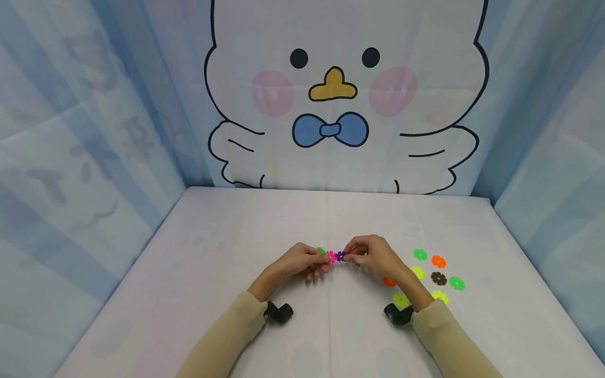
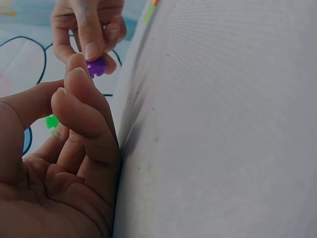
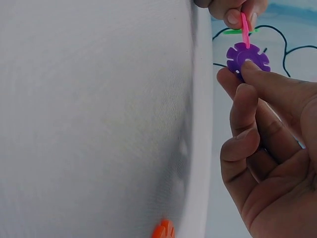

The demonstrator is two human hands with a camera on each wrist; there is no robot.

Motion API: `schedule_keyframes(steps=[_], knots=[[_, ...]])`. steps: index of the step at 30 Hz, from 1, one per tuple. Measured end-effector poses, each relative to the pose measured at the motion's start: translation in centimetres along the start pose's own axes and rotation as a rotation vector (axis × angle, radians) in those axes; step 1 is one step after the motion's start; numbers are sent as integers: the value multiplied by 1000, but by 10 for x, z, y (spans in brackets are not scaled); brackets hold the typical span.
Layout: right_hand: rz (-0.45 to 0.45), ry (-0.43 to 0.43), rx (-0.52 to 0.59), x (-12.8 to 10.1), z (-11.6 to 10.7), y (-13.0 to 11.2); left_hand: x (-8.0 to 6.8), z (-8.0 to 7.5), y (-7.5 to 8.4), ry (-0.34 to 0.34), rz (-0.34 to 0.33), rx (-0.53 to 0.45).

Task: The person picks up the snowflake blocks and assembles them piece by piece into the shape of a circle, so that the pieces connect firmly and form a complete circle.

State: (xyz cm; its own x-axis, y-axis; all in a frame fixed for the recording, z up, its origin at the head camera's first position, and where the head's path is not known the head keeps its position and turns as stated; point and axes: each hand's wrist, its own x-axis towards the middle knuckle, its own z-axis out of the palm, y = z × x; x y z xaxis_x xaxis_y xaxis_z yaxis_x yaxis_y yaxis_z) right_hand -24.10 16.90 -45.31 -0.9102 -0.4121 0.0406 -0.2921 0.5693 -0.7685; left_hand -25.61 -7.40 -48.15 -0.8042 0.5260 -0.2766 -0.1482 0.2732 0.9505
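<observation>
My left hand point(image 1: 304, 260) pinches a pink notched plastic disc point(image 1: 332, 257) between thumb and fingers. A green notched disc point(image 1: 321, 250) is beside the pink one, partly hidden by the left fingers. From the other side my right hand point(image 1: 373, 254) pinches a purple notched disc point(image 3: 247, 58) between thumb and forefinger. In the right wrist view the pink disc point(image 3: 245, 30) stands edge-on at the purple disc's upper rim, at about a right angle to it. Both hands are close together over the middle of the table.
On the white table point(image 1: 189, 315), several loose notched discs lie to the right: green point(image 1: 420, 254), orange point(image 1: 438, 261), brown point(image 1: 438, 278) and yellow point(image 1: 401, 300) ones. Another orange disc point(image 1: 389, 282) is partly behind the right forearm. Printed curtains enclose the back and sides.
</observation>
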Motion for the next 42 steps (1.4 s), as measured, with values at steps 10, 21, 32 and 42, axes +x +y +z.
schedule_keyframes(steps=[10,21,32,42], knots=[[3,22,-28,-1,0,-1,-1,2,1,4,3,-7],[-29,36,-45,-1,1,-1,0,3,-1,17,11,-23],[-55,15,-44,0,3,1,-1,2,-2,5,10,-9],[-106,18,-19,1,5,2,-1,1,-3,-15,34,15]])
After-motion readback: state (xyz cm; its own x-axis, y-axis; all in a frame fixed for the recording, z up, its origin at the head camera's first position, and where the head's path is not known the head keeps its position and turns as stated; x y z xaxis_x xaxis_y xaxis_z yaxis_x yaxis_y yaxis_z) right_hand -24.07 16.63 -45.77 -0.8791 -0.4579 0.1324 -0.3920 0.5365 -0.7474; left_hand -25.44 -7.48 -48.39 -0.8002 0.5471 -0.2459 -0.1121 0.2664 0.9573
